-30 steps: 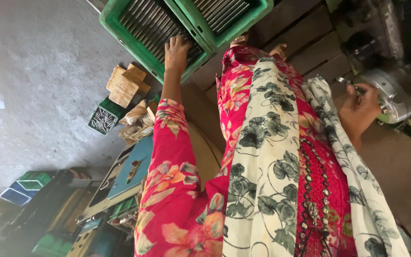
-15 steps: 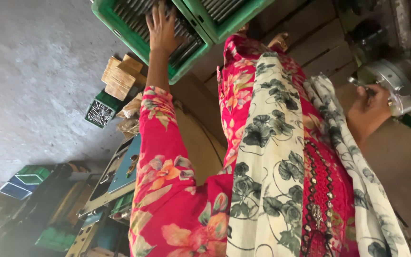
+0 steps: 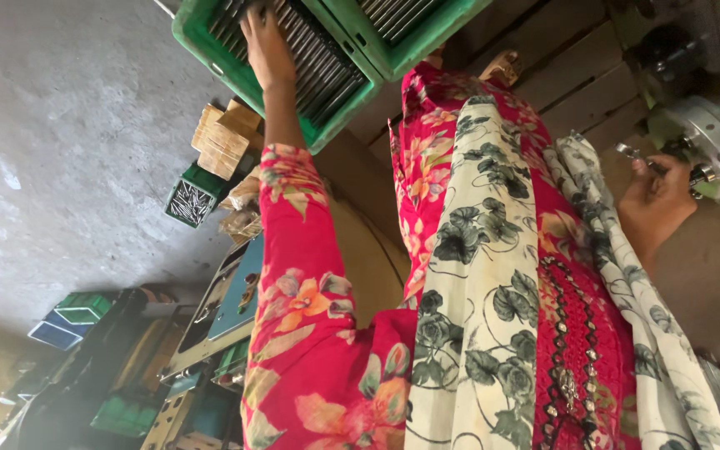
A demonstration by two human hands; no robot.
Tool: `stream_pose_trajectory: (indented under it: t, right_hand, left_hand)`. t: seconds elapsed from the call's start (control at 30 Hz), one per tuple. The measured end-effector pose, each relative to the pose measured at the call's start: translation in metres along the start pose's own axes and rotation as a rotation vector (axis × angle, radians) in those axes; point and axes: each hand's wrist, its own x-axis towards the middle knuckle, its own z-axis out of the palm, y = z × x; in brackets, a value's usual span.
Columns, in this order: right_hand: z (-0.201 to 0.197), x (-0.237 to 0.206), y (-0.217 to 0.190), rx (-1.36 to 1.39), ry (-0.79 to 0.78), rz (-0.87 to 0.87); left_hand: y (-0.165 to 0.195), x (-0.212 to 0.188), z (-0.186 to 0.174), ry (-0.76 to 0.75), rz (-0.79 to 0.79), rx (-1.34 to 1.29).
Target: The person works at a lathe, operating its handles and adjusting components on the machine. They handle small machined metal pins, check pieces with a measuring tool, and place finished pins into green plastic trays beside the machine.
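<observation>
Two green plastic crates sit up top in my feed, and everything else hangs off them. Biggest thing is the concrete floor (image 3: 60, 150), grey and rough, wide open on the left side with nothing in the way until the clutter further down. Next is the wooden plank surface (image 3: 577, 75) behind the crates, bare boards running toward the machine.

Near crate (image 3: 210, 37) is packed with thin metal rods (image 3: 327, 67), shiny, all laid parallel, too many to count. Its lower rim sits just above the person's sleeve. The second crate (image 3: 427, 33) butts right against it and holds the same kind of rods, only a corner in view.

Left hand (image 3: 267, 46) lies on the rods in the near crate, fingers stretched flat over them, grip spread, not pinching anything that I can make out. The arm comes up in a red floral sleeve (image 3: 293, 275).

Right hand (image 3: 656, 200) is at the round grey metal machine part (image 3: 714, 142), fingers curled on a small metal piece (image 3: 631, 152) sticking out from it, so grip pressed together on that. Not much room there, the hand is right against the housing.

Smaller stuff by the floor edge: one stack of wooden blocks (image 3: 225, 137), square-cut and pale, and one small green box (image 3: 192, 200) full of tiny metal pins. A blue-and-green tray (image 3: 68, 321) sits well apart, lower left.
</observation>
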Motion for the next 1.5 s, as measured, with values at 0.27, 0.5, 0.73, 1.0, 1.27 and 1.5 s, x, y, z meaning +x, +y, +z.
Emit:
stream_pose_trajectory:
  t: [0.27,0.5,0.73,1.0,1.27,1.5]
  right_hand:
    - [0.01,-0.001,0.002,0.024,0.001,0.043]
    - [0.012,0.0,0.005,0.12,-0.024,0.036]
    - [0.027,-0.001,0.016,0.176,0.003,0.005]
    - [0.027,0.009,0.013,0.198,0.0,-0.035]
    - [0.028,0.001,0.016,0.129,0.0,-0.011]
    - [0.02,-0.002,0.007,0.068,-0.025,-0.011]
  left_hand:
    - [-0.005,-0.003,0.015,0.067,-0.17,0.037]
    - [-0.012,-0.025,0.036,0.079,-0.13,-0.089]
    - [0.024,-0.102,0.029,-0.048,-0.056,-0.239]
    - [0.02,-0.097,0.026,-0.13,-0.042,-0.262]
    - [0.005,-0.077,0.024,0.011,-0.019,-0.333]
    - [-0.02,-0.006,0.016,0.098,-0.031,0.031]
